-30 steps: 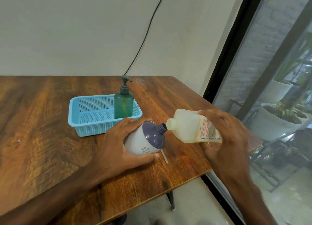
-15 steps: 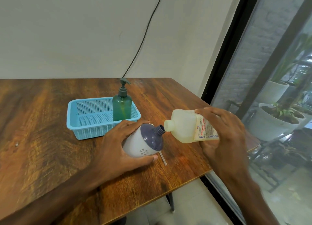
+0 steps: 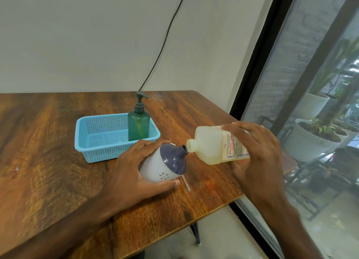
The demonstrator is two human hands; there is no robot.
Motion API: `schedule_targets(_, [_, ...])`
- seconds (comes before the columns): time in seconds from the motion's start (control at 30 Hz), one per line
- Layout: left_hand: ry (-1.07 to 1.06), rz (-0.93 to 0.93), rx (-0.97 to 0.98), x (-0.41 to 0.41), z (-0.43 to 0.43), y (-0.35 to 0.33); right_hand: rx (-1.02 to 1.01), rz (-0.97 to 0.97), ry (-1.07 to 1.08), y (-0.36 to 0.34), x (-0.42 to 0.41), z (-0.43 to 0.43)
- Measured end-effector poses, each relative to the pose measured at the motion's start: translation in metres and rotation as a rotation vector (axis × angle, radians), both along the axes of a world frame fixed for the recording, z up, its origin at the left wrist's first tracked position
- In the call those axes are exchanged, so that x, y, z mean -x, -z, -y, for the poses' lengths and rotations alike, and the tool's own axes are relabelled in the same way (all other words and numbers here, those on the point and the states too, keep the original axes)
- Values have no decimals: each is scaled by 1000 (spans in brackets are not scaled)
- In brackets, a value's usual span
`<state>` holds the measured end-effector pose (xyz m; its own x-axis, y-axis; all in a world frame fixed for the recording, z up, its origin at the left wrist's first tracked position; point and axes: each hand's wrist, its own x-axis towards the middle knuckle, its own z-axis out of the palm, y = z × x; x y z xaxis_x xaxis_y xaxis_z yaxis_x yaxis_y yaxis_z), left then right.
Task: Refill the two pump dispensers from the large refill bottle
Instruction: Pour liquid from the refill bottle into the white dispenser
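Refill bottle [image 3: 210, 148] — pale, translucent, with a white label printed in red and blue — lies nearly on its side at centre right of the frame, held above the wooden table [image 3: 48, 161]. The right hand [image 3: 258, 151] grips its labelled end, fingers curled over the top and the thumb side underneath. Yellowish liquid pools along the bottle's lower side. Its open mouth points left and meets, or all but meets, the threaded neck of the white dispenser [image 3: 155, 169]; from this angle I cannot tell whether anything is flowing.

That dispenser, white with a purple shoulder and no pump on it, is tilted right toward the bottle. The left hand [image 3: 134, 173] is wrapped round its body, fingers over the top and thumb along the near side.

A thin white tube [image 3: 186, 184] lies on the table just below the dispenser, its upper end hidden behind it.

Above the left hand, the green pump dispenser [image 3: 138, 126] stands upright — pump on — in the right end of a blue basket [image 3: 101, 153]. A black cable [image 3: 161, 44] runs down the wall behind. Potted plants [image 3: 308, 142] sit beyond the window at right.
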<state>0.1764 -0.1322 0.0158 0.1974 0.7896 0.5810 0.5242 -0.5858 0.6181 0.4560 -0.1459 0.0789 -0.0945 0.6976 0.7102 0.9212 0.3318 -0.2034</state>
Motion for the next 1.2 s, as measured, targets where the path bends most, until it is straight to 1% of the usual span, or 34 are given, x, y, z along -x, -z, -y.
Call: schedule_targets(1.2, [15, 31, -10, -1, 1, -3, 42, 49, 13, -12, 4, 1])
